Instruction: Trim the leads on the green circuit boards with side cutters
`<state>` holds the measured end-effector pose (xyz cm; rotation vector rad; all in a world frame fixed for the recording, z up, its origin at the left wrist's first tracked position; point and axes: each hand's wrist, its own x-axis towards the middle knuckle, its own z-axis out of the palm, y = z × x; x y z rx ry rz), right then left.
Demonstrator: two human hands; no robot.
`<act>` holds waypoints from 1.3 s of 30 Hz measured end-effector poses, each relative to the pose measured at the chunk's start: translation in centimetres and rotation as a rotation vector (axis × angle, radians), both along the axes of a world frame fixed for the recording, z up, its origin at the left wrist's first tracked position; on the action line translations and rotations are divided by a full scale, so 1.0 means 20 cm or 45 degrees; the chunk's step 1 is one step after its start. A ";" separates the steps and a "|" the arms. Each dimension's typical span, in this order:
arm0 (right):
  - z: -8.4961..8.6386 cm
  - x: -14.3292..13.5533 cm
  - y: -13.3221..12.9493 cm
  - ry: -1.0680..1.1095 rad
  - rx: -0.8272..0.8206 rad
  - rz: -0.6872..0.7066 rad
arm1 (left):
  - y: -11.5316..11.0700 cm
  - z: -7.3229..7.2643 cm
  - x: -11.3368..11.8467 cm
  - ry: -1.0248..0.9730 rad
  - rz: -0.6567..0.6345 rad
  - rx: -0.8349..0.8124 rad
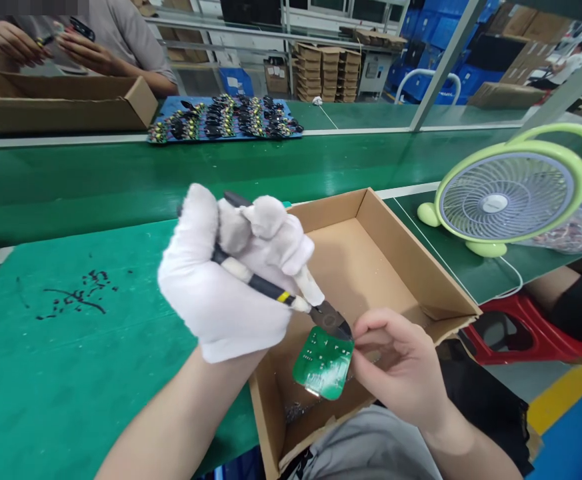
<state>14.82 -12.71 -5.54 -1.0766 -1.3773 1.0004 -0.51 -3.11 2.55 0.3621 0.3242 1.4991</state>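
My left hand, in a white glove, is wrapped round the handles of a pair of cutting pliers. The handles are black and white with a yellow band, and the dark jaws point down to the right. Those jaws lie against the upper right edge of a green circuit board. Bare fingers of my right hand pinch the board at its right edge, close to the plier tips. Beneath both hands is an open cardboard box, with small clippings near its lower left corner.
A green mat with black scribbles covers the bench at left. A light green fan stands at right. Across the bench, a blue tray carries several assembled parts, beside another cardboard box and a person's hands. A red stool is at right.
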 end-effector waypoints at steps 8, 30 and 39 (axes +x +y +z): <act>0.02 0.00 0.01 0.524 -0.298 -0.008 | 0.07 0.06 -0.12 0.119 0.409 -0.123; 0.06 0.02 0.04 0.632 -0.548 -0.122 | 0.08 0.06 -0.14 0.088 0.325 -0.235; 0.05 0.02 0.04 0.593 -0.500 -0.121 | 0.05 0.08 -0.13 0.081 0.279 -0.291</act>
